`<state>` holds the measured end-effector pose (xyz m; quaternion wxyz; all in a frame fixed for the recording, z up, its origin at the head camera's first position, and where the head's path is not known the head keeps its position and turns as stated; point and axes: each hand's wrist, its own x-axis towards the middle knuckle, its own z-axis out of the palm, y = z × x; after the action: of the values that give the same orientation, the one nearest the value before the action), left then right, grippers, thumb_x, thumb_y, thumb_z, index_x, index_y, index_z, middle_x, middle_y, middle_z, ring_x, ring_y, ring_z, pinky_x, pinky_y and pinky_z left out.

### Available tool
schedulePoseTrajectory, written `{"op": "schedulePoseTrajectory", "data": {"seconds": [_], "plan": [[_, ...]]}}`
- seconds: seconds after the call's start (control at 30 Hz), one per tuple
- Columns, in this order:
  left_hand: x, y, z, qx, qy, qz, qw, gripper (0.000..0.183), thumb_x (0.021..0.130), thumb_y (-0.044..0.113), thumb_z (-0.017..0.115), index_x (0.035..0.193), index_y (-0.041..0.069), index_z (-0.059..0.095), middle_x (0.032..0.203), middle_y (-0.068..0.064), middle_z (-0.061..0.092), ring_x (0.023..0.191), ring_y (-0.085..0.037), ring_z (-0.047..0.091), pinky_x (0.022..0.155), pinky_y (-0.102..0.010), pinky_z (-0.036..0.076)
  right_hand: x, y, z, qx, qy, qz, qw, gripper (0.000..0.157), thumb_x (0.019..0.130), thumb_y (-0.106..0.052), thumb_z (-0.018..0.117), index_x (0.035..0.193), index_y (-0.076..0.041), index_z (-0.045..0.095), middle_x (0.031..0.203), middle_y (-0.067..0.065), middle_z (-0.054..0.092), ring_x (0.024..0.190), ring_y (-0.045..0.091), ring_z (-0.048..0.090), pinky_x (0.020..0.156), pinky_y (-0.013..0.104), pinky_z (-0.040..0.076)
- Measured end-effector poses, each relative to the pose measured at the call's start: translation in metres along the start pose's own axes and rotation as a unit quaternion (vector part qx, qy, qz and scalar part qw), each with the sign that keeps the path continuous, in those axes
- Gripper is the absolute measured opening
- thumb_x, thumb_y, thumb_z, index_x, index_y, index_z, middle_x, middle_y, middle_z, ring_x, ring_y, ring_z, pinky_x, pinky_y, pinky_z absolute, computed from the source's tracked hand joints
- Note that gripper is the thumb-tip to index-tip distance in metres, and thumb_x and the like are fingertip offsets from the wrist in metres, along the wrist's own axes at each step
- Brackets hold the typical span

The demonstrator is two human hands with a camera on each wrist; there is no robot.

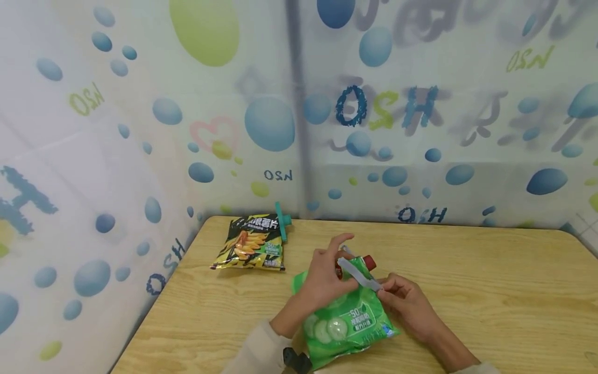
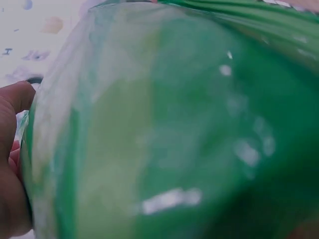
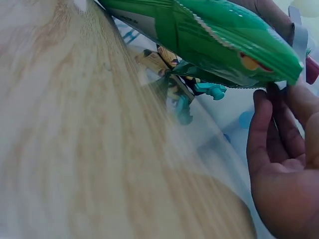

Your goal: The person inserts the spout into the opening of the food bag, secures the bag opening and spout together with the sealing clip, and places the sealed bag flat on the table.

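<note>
A green snack bag (image 1: 345, 324) with cucumber slices printed on it is tilted up near the table's front. My left hand (image 1: 324, 275) grips its upper left part, index finger raised. Across the top edge slants a grey bag clip (image 1: 357, 272), with a dark red cap (image 1: 369, 262) just behind it. My right hand (image 1: 408, 304) pinches the clip's right end at the bag's corner. In the right wrist view, the fingertips of the right hand (image 3: 281, 149) meet below the bag's corner. Green film (image 2: 164, 124) fills most of the left wrist view.
A black and yellow chip bag (image 1: 252, 244) lies at the table's back left, with a teal spouted clip (image 1: 282, 222) on its right edge. The wooden table (image 1: 490, 280) reaches back to a patterned curtain (image 1: 411, 156). Another curtain stands along the left side.
</note>
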<state>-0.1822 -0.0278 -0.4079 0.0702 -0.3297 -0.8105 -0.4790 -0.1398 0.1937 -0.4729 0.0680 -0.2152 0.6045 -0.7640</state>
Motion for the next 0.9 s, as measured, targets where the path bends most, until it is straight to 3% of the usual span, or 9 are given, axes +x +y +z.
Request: {"op": "schedulePoseTrajectory", "data": {"seconds": [0.1, 0.17, 0.37, 0.53, 0.6, 0.77, 0.9], "plan": [[-0.0007, 0.0031, 0.0029, 0.023, -0.008, 0.013, 0.9996, 0.08, 0.074, 0.007, 0.076, 0.142, 0.02, 0.036, 0.102, 0.001, 0.067, 0.055, 0.004, 0.046, 0.095, -0.043, 0.026, -0.001, -0.0001, -0.0002, -0.071, 0.02, -0.003, 0.997, 0.009, 0.096, -0.001, 0.054, 0.094, -0.003, 0.061, 0.11, 0.006, 0.064, 0.101, 0.015, 0.06, 0.082, 0.026, 0.049], [-0.0014, 0.0042, 0.0044, 0.033, -0.01, 0.013, 0.9993, 0.08, 0.074, 0.007, 0.076, 0.142, 0.021, 0.036, 0.095, 0.003, 0.067, 0.053, 0.003, 0.044, 0.095, -0.043, 0.027, -0.0014, -0.0003, -0.0002, -0.088, 0.028, -0.007, 0.996, 0.006, 0.096, -0.001, 0.054, 0.093, -0.001, 0.059, 0.112, 0.007, 0.064, 0.105, 0.016, 0.059, 0.084, 0.026, 0.048], [-0.0032, 0.0037, 0.007, 0.018, -0.009, -0.002, 0.9998, 0.079, 0.077, 0.007, 0.071, 0.144, 0.024, 0.033, 0.054, 0.011, 0.044, 0.046, -0.001, 0.036, 0.075, -0.029, 0.034, -0.0009, -0.0023, 0.0005, -0.051, 0.01, -0.031, 0.998, 0.011, 0.097, 0.004, 0.05, 0.089, -0.002, 0.055, 0.117, 0.009, 0.062, 0.108, 0.017, 0.057, 0.085, 0.026, 0.047], [-0.0019, 0.0021, 0.007, -0.015, -0.006, 0.011, 0.9998, 0.079, 0.078, 0.004, 0.069, 0.145, 0.023, 0.031, 0.063, 0.012, 0.056, 0.043, -0.001, 0.034, 0.05, -0.019, 0.032, 0.0004, -0.0031, -0.0009, -0.041, -0.005, -0.045, 0.998, 0.014, 0.095, 0.007, 0.049, 0.088, -0.003, 0.055, 0.115, 0.011, 0.065, 0.103, 0.016, 0.059, 0.082, 0.026, 0.048], [-0.0021, 0.0019, 0.007, -0.017, -0.008, 0.011, 0.9998, 0.079, 0.078, 0.005, 0.07, 0.145, 0.023, 0.031, 0.066, 0.011, 0.059, 0.045, 0.0, 0.035, 0.055, -0.019, 0.033, 0.0005, -0.0027, -0.0024, -0.071, -0.004, -0.052, 0.996, 0.013, 0.095, 0.007, 0.05, 0.089, -0.003, 0.057, 0.114, 0.012, 0.064, 0.104, 0.016, 0.059, 0.083, 0.026, 0.048], [-0.0031, 0.0034, 0.0072, 0.004, -0.026, 0.008, 0.9996, 0.078, 0.08, 0.009, 0.072, 0.145, 0.024, 0.03, 0.074, 0.01, 0.062, 0.049, 0.0, 0.037, 0.081, -0.03, 0.032, 0.001, -0.0021, -0.0048, -0.161, -0.021, -0.057, 0.985, 0.01, 0.096, 0.003, 0.051, 0.097, -0.006, 0.056, 0.104, 0.011, 0.059, 0.097, 0.016, 0.056, 0.078, 0.028, 0.048], [-0.0042, 0.005, 0.0083, 0.003, -0.035, -0.008, 0.9993, 0.077, 0.081, 0.011, 0.072, 0.144, 0.028, 0.031, 0.083, 0.01, 0.065, 0.063, -0.006, 0.039, 0.078, -0.029, 0.033, 0.0016, -0.0047, -0.0045, -0.173, -0.04, -0.063, 0.982, 0.01, 0.097, 0.004, 0.05, 0.099, -0.005, 0.053, 0.096, 0.011, 0.053, 0.092, 0.016, 0.052, 0.075, 0.029, 0.048]]}}
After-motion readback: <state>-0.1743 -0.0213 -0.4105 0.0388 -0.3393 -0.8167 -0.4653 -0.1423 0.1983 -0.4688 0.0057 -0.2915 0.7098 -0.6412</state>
